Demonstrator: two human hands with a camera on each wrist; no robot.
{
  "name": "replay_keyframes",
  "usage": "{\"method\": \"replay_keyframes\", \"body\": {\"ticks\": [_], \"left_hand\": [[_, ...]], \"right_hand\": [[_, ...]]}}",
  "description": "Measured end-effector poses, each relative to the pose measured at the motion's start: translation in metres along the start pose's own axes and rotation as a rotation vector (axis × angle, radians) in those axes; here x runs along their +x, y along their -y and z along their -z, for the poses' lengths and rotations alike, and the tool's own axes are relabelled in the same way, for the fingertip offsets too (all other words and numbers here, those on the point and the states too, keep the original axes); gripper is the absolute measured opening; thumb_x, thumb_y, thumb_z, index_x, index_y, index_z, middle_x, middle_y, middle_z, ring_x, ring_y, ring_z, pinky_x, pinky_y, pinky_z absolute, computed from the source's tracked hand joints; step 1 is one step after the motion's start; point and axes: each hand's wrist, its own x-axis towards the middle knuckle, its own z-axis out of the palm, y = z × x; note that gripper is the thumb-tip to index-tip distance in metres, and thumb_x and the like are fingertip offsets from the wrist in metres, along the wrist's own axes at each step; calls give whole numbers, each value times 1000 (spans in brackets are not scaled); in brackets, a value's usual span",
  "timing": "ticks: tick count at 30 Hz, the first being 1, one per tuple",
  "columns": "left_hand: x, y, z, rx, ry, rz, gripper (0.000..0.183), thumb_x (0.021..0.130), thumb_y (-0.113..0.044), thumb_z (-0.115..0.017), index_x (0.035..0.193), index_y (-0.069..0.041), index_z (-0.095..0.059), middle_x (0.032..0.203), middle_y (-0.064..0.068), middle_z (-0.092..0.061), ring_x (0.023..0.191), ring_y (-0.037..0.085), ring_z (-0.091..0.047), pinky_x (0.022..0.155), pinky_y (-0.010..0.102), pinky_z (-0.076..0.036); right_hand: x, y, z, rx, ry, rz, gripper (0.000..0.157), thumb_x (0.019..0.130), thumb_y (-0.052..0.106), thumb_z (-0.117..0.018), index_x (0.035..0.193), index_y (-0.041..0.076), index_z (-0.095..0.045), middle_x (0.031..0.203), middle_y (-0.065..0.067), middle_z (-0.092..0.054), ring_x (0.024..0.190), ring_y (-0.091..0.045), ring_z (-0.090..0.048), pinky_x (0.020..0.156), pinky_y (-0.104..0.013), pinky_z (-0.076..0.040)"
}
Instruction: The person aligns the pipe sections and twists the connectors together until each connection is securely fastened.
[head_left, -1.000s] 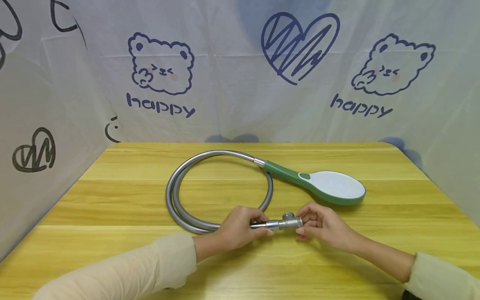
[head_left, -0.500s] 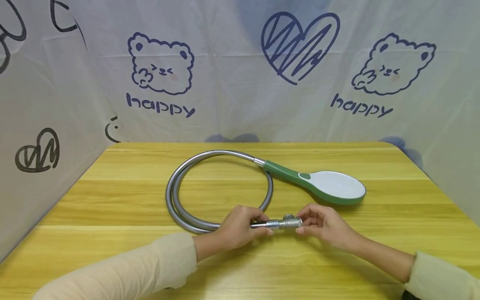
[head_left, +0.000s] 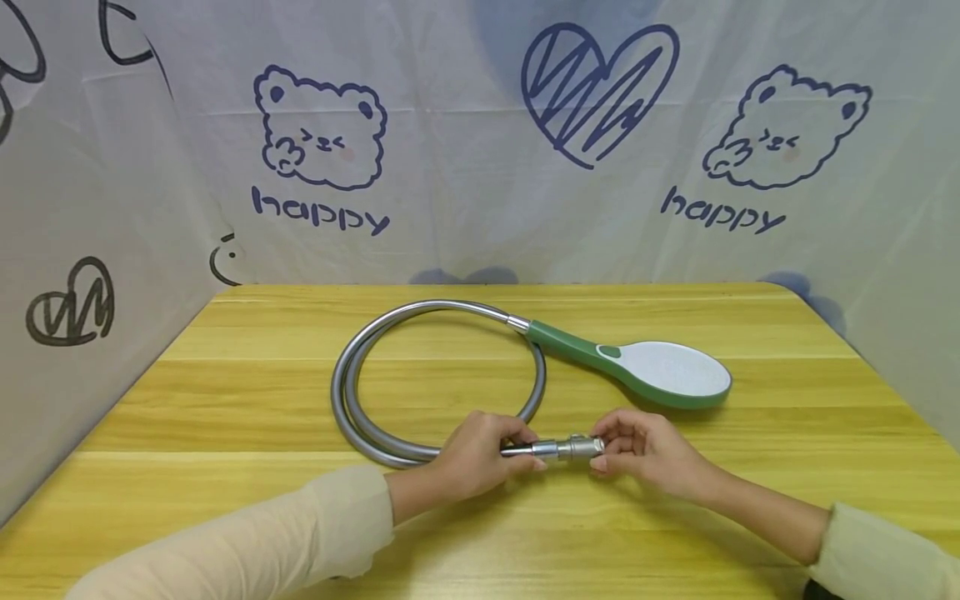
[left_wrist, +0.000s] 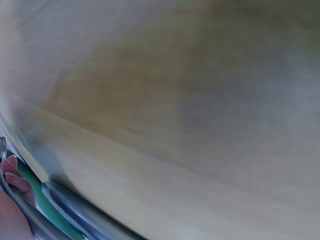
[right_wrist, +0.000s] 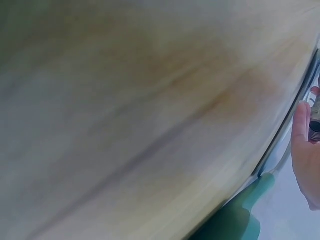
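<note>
A grey shower hose [head_left: 341,392] lies looped on the table, its far end joined to a green and white shower head [head_left: 675,369]. My left hand [head_left: 480,454] grips the hose just behind its chrome end nut [head_left: 545,450]. Against that nut sits a silver metal pipe fitting [head_left: 581,448] with a short side stub, in line with the hose. Thumb and fingers of my right hand [head_left: 648,450] pinch the fitting's right end. In the right wrist view, the fitting [right_wrist: 315,120] shows a dark threaded opening beside the right hand [right_wrist: 304,160].
The wooden table [head_left: 225,525] reaches back to a white cloth wall [head_left: 457,200] with drawn bears and hearts. The shower head rests just beyond the right hand. Only a strip of hose [left_wrist: 90,212] and part of the left hand [left_wrist: 12,215] show in the left wrist view.
The fitting has turned about its long axis; its side stub, which stood up a second ago, now sits lower and mostly behind. Right fingers shifted slightly, while left hand, hose and shower head stay put.
</note>
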Motion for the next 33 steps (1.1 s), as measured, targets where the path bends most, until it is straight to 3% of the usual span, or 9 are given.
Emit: {"method": "replay_keyframes", "body": {"ticks": [7, 20, 33], "left_hand": [[0, -1, 1, -12, 15, 18, 21, 77, -21, -75, 90, -6, -71, 77, 3, -70, 50, -3, -41, 45, 15, -34], [0, -1, 1, -3, 19, 1, 19, 77, -20, -75, 89, -6, -71, 77, 2, -71, 50, -3, -43, 46, 15, -36], [-1, 1, -1, 13, 8, -20, 19, 77, -19, -76, 88, -5, -71, 76, 3, -70, 50, -3, -42, 45, 16, -36]], "right_hand": [[-2, 1, 1, -19, 16, -28, 34, 81, 0, -67, 105, -16, -49, 96, -27, -58, 78, -3, -63, 67, -22, -54], [-3, 6, 3, -212, -32, -45, 28, 79, 10, -71, 100, -6, -62, 92, -18, -64, 77, -2, -60, 66, -23, -52], [-5, 4, 2, -166, -26, -59, 30, 80, 7, -70, 102, -9, -58, 91, -19, -62, 76, -2, -59, 66, -20, -52]]}}
